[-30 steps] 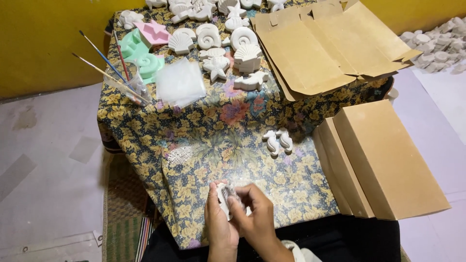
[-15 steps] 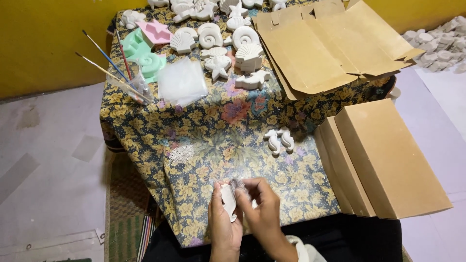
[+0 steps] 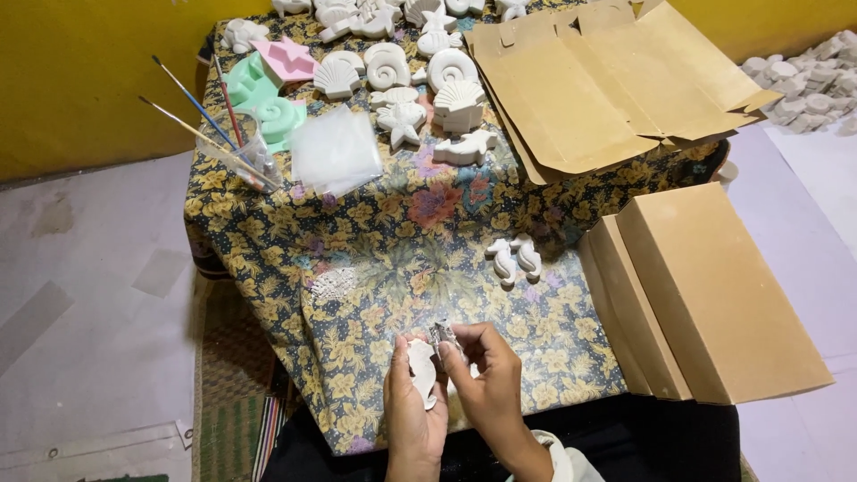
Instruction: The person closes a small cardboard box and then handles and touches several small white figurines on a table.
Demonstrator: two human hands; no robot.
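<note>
My left hand [image 3: 411,411] holds a small white plaster seahorse figure [image 3: 422,368] upright over the near edge of the floral tablecloth [image 3: 375,241]. My right hand [image 3: 486,379] is beside it and pinches a small grey piece, perhaps sandpaper [image 3: 442,335], against the figure's upper edge. Two more white seahorse casts [image 3: 513,259] lie on the cloth a little beyond my hands, to the right.
At the far end lie several white shell and starfish casts [image 3: 411,80], green and pink moulds [image 3: 268,85], a clear plastic bag [image 3: 335,152] and a cup of paintbrushes [image 3: 237,143]. Flattened cardboard [image 3: 607,80] lies at the back right, closed brown boxes [image 3: 714,295] at right.
My hands lifted slightly and turned the seahorse figure more upright; the right hand shifted its grey piece toward the top of the figure. The view moved a little.
</note>
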